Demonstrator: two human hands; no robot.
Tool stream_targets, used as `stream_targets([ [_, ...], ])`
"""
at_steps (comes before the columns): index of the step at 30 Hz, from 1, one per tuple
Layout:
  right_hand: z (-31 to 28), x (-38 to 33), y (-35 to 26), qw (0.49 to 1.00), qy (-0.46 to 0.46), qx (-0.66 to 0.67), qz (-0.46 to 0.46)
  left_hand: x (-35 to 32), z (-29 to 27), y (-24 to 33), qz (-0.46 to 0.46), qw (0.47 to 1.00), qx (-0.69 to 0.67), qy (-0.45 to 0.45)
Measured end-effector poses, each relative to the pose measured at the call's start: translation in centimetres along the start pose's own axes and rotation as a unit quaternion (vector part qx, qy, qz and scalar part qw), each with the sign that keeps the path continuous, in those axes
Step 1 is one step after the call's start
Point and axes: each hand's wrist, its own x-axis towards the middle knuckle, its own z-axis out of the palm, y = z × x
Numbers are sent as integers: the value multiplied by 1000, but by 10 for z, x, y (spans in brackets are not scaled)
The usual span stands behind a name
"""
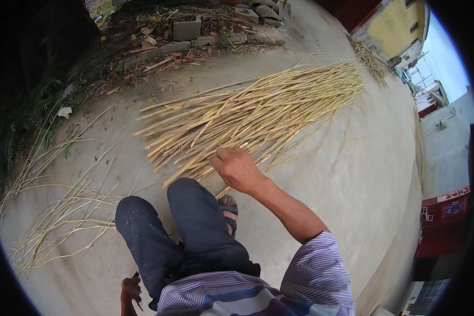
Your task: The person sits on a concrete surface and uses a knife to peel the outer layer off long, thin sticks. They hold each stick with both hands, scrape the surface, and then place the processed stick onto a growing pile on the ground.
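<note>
A broad pile of long, dry, yellowish stalks (258,108) lies spread on the concrete, their thicker cut ends toward the left. My right hand (234,167) is closed over the near edge of this pile, knuckles up. Its curled fingers hide whatever is between them. Low on the left, beside my knee, my left hand (130,287) is wrapped around a small dark hand tool (137,298). Parts of that tool stick out above and below the fist, too small to tell its exact kind.
Thin loose stalks (63,221) are scattered at the left. Behind the pile, a low border of bricks and stones (187,30) holds dry debris. Another heap of stalks (367,58) lies at the far right. My sandalled foot (228,213) stands near the pile.
</note>
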Motion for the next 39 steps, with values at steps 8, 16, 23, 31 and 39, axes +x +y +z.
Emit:
stream_targets([
  [8, -30, 183, 46, 948, 263, 68, 168, 0, 20, -37, 148, 985, 76, 44],
  [16, 179, -64, 30, 936, -43, 184, 296, -47, 25, -12, 56, 997, 4, 53],
  [23, 200, -120, 99, 918, 10, 56, 392, -28, 9, -54, 151, 981, 97, 76],
  [31, 239, -93, 173, 941, -110, -78, 310, -87, 9, 14, 114, 965, 209, 109],
  [39, 227, -137, 179, 951, -153, -48, 262, -89, 8, 8, 96, 968, 213, 96],
])
